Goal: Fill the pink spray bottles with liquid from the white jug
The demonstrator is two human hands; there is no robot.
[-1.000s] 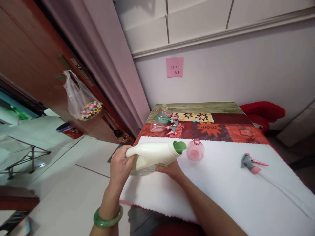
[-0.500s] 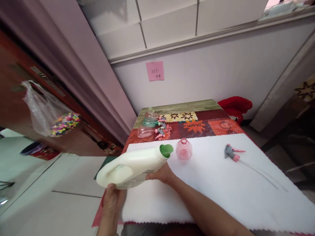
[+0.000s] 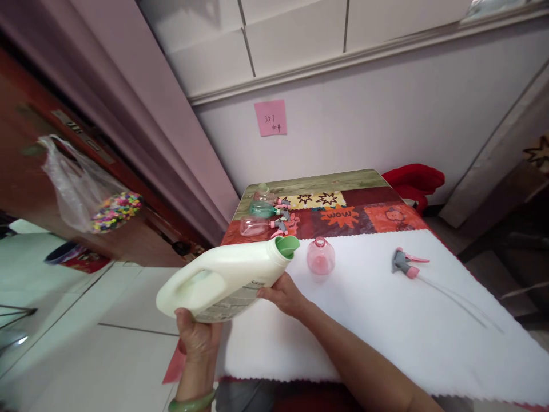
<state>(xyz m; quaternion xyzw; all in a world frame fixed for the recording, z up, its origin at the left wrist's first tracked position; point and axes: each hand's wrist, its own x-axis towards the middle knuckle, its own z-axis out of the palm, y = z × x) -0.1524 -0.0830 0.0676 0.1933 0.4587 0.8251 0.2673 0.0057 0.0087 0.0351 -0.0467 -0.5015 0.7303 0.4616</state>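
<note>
By white cloth point(image 3: 377, 320), tiled floor point(image 3: 107, 355) beside: left hand point(image 3: 195, 339), right hand point(image 3: 281, 294) fingers clamp jug point(image 3: 227, 276).

On the cloth point(image 3: 364, 320), small bottle point(image 3: 320, 257); at its nine o'clock, jug point(image 3: 227, 280); at three, spray head point(image 3: 403, 264); at eleven, beyond the cloth, bottles point(image 3: 259, 210).

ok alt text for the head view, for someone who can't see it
A person holds a white jug tipped on its side at the left edge of a white cloth, left hand under its base, right hand near its green spout. Just beyond the spout stands a small open pink bottle; a detached spray trigger lies to the right.
</note>
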